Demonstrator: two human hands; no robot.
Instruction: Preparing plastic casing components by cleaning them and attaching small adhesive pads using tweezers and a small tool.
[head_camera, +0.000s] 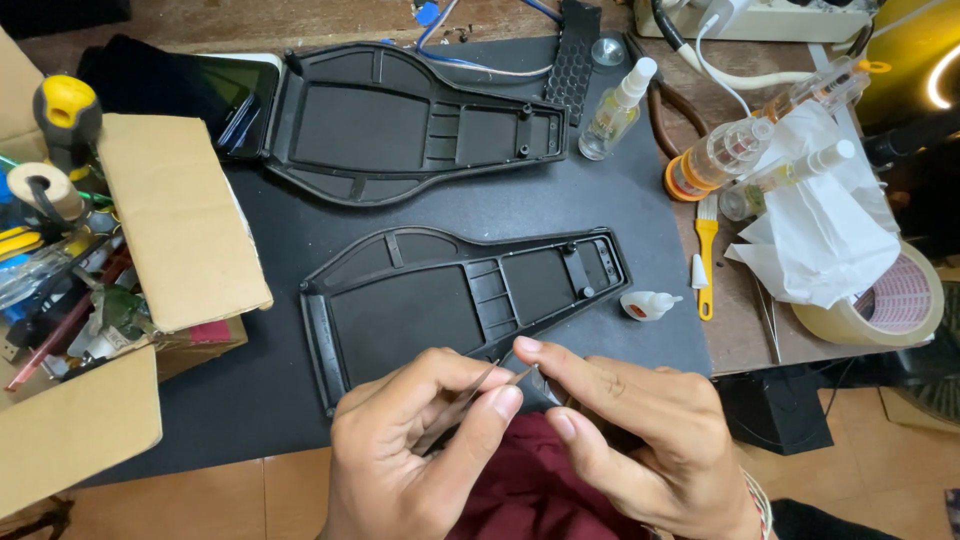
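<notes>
Bench work here looks like fine fitting on a casing: a dark mat (620, 200) covers the wooden bench (740, 330), and on it lie two long black moulded plastic shells, one farther off (400, 125) and one nearer (450, 300), both open side up and well apart from each other. The nearer shell sits just beyond both hands, its lower edge partly hidden behind them. By my reading, the step in hand is picking up or positioning a very small part with a tool, and the next move would call for a steady, precise placement into the nearer shell. The left hand (410, 450) is closed in a pinch around slim metal tweezers (465, 400), thumb and forefinger pressing the blades. The right hand (640, 430) is curled, thumb and forefinger meeting at the tweezers' tip (520, 375) over a small dark piece that is too hidden to identify. A small white glue bottle with a red cap band (648, 305) lies just beside the nearer shell's narrow end, and a yellow-handled brush (706, 260) rests near it.
</notes>
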